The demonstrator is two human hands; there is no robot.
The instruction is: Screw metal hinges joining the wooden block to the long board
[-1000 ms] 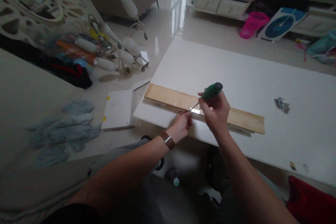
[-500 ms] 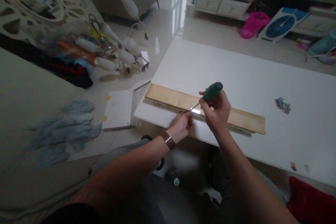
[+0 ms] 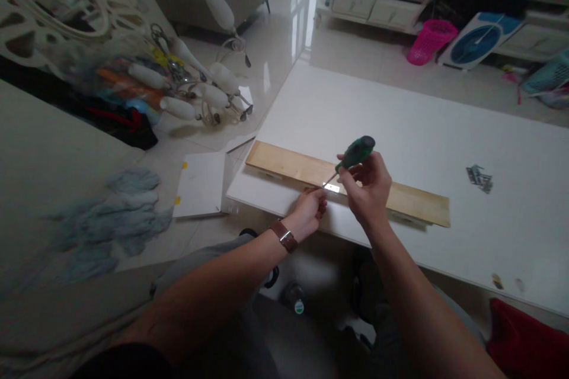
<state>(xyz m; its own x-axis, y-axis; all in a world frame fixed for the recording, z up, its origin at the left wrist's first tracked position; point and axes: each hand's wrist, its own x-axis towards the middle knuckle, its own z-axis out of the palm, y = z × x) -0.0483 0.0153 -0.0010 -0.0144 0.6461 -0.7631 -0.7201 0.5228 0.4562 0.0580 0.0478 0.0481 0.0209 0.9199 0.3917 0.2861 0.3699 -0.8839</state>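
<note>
My right hand [image 3: 368, 186] is closed around a green-handled screwdriver [image 3: 355, 153], tilted so its shaft slants down and left. The tip meets the near edge of a long wooden board [image 3: 288, 164], beside a small shiny metal plate [image 3: 331, 188]. My left hand [image 3: 310, 207] has its fingers pinched together at that tip; whatever they hold is too small to make out. The board lies across a large white panel [image 3: 377, 112], near its front edge. Small metal hardware pieces [image 3: 479, 179] lie in a pile on the panel, to the right.
A smaller white panel [image 3: 200, 185] and a crumpled grey-blue cloth [image 3: 120, 213] are on the floor at left. A lamp with several white shades [image 3: 213, 95] stands behind them. A pink basket [image 3: 430, 41] and a blue fan [image 3: 478, 41] sit at the back right. Red fabric [image 3: 524, 337] shows at lower right.
The screwdriver's handle has shifted slightly to the left and turned a little in my right hand. My left hand and the board look the same.
</note>
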